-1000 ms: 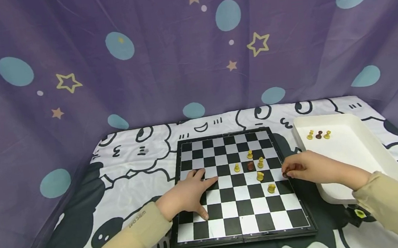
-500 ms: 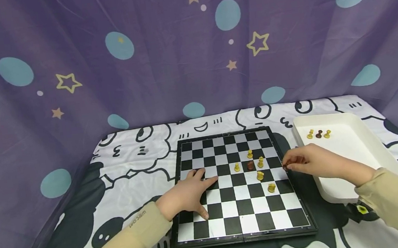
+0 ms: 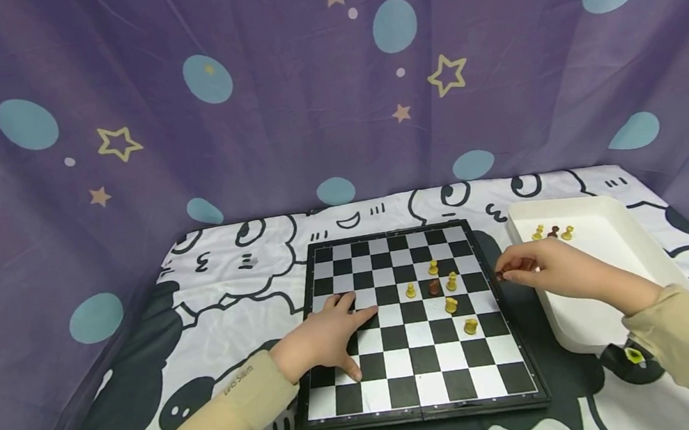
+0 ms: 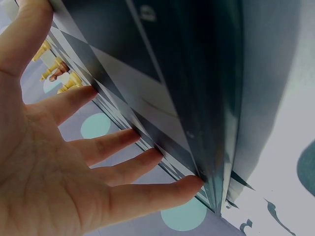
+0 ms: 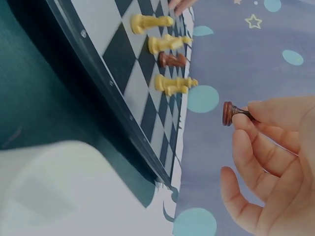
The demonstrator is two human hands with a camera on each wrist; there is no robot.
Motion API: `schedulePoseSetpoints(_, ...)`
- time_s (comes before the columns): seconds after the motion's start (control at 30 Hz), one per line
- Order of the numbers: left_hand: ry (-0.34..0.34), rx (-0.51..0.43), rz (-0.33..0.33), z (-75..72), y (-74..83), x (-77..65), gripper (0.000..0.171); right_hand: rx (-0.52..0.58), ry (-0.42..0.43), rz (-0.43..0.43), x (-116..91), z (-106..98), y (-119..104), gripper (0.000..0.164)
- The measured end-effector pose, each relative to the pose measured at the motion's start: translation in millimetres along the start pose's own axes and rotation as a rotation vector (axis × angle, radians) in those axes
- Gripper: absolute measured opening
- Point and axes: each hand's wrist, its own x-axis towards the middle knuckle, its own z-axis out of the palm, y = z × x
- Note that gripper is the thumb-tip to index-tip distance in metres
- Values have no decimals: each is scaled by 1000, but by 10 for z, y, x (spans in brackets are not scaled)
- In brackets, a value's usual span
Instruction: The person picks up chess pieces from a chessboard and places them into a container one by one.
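Observation:
My left hand (image 3: 326,336) rests on the left side of the black-and-white chessboard (image 3: 416,417), fingers spread, fingertips on the squares in the left wrist view. Between thumb and fingers, my right hand (image 3: 546,269) pinches a dark brown chess piece (image 5: 228,114) just beyond the board's right edge. Its round base shows in the right wrist view; its top is hidden by the fingers. On the board's right half stand several yellow chess pieces, among them a pawn (image 3: 410,291) and a knight (image 3: 451,304). A reddish-brown knight (image 5: 172,60) stands amid them.
Right of the board, partly under my right forearm, lies a white tray (image 3: 631,241). At its far left corner stand two yellow pieces (image 3: 567,233) and a dark one (image 3: 553,231). A patterned cloth (image 3: 225,276) covers the table; a purple curtain (image 3: 311,141) hangs behind.
My right hand has moved a little to the right and away from me with the dark brown chess piece, off the board's edge towards the tray. The left hand stays put.

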Motion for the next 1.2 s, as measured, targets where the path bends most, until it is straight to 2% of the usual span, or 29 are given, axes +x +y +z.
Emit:
schedulePoseSetpoints(0.23, -3, 1, -3, -1, 5, 3, 104, -30, 83, -3, -14, -142, 63, 11)
schedulePoseSetpoints(0.47, -9, 3, -3, 5, -2, 14, 104, -42, 149, 48, -21, -287, 195, 9)
schedulePoseSetpoints(0.73, -10, 8, -7, -6, -5, 21, 104, -60, 220, 51, -18, -313, 443, 9)
schedulePoseSetpoints(0.9, -10, 15, -9, -16, 0, 19, 105, -50, 213, 97, 4, -309, 609, 9)
schedulePoseSetpoints(1.2, -11, 12, -8, 1, -4, 18, 104, -4, 147, 240, 50, -244, 874, 16)
